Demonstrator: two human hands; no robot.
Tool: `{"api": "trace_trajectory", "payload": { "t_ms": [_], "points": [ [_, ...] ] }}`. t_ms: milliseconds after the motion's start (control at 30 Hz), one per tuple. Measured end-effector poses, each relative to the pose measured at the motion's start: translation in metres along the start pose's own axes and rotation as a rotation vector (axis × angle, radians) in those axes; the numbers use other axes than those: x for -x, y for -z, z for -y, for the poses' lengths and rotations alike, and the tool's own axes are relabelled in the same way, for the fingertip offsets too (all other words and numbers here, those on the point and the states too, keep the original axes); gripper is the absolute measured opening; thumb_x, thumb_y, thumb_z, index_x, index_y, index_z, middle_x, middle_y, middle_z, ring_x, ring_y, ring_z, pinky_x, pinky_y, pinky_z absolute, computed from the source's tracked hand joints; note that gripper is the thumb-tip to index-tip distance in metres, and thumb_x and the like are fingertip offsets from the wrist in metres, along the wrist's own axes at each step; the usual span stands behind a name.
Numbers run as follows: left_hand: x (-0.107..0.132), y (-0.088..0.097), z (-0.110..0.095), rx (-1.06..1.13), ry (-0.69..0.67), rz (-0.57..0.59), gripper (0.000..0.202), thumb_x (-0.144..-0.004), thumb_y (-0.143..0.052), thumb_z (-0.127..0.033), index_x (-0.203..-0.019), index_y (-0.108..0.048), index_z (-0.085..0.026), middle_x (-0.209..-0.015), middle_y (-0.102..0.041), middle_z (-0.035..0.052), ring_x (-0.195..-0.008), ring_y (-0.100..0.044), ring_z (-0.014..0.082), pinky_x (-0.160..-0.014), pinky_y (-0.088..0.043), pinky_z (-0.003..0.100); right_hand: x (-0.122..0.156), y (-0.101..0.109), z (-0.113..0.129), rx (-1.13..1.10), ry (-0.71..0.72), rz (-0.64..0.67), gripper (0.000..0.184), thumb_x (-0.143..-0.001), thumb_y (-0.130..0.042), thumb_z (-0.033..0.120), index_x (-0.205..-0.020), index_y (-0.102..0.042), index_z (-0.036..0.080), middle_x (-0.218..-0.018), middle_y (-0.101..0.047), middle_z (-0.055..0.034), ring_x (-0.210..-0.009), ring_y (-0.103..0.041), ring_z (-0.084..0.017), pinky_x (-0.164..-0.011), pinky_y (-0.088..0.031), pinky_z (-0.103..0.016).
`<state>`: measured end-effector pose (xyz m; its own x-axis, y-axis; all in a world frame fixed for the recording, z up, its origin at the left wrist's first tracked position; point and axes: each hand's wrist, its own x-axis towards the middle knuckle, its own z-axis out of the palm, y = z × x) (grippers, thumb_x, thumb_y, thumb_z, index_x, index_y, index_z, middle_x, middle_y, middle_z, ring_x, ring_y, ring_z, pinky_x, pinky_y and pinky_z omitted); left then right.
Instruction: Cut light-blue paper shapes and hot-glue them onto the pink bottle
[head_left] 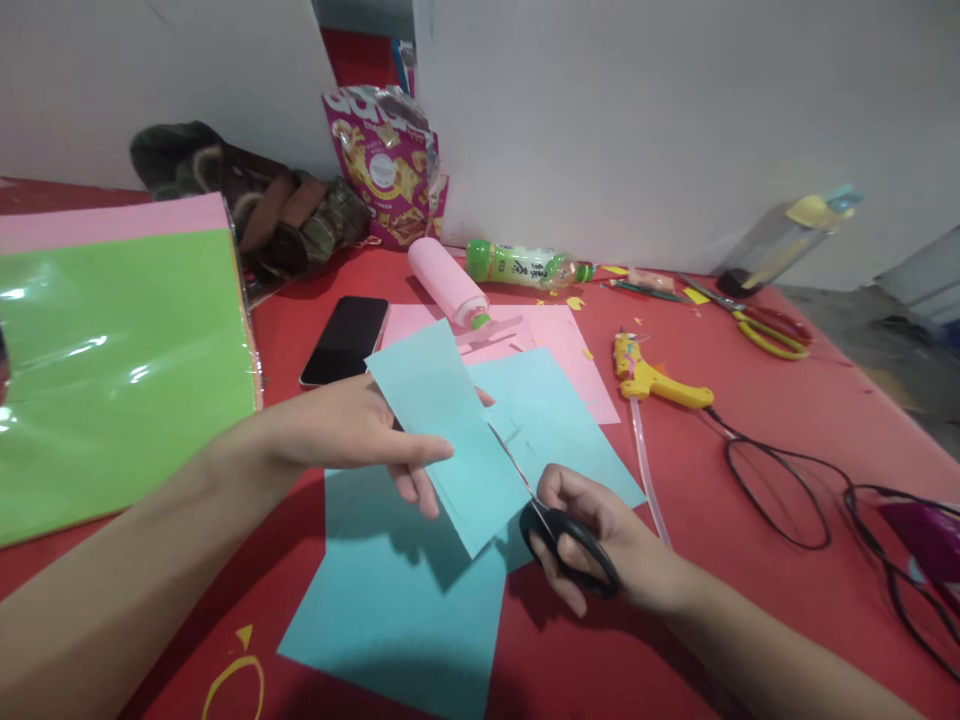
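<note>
We look onto a red worktop point(757, 450). Reading our view as a clock face, a light blue paper sheet point(397, 610) lies on it between six and seven o'clock, a pink paper sheet point(581, 350) close to the dial's centre, a black-screened rectangular phone point(346, 340) at nine, and a green-and-white plastic bottle point(523, 267), sideways, at one. Towards three, we find a yellow plastic glue gun point(658, 384) and, farther out, metal scissors with red-and-yellow handles point(737, 309).
</note>
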<state>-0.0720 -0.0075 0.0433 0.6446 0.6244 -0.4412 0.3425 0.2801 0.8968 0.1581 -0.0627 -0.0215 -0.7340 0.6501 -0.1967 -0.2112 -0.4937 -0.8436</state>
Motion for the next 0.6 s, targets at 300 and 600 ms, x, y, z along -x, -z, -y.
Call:
{"api": "trace_trajectory", "payload": {
  "t_ms": [300, 600],
  "points": [
    [0.001, 0.001, 0.003, -0.028, 0.003, 0.022, 0.055, -0.081, -0.051, -0.019, -0.131, -0.028, -0.013, -0.057, -0.069, -0.0024, -0.054, -0.066, 0.0109, -0.050, -0.051, 0.014, 0.000, -0.002, 0.003, -0.002, 0.035, 0.083, 0.038, -0.073, -0.059, 0.045, -0.080, -0.031, 0.020, -0.063, -0.048, 0.0057, -0.046, -0.047, -0.004, -0.045, -0.032, -0.017],
    [-0.003, -0.002, 0.013, -0.026, 0.037, 0.121, 0.063, -0.079, -0.054, -0.028, -0.134, -0.023, -0.021, -0.061, -0.070, -0.0028, -0.057, -0.067, 0.0146, -0.052, -0.051, 0.017, 0.000, -0.002, 0.004, -0.041, 0.019, 0.106, 0.040, -0.072, -0.059, 0.048, -0.081, -0.033, 0.019, -0.070, -0.048, 0.0026, -0.052, -0.048, -0.006, -0.050, -0.034, -0.021]
  ]
}}
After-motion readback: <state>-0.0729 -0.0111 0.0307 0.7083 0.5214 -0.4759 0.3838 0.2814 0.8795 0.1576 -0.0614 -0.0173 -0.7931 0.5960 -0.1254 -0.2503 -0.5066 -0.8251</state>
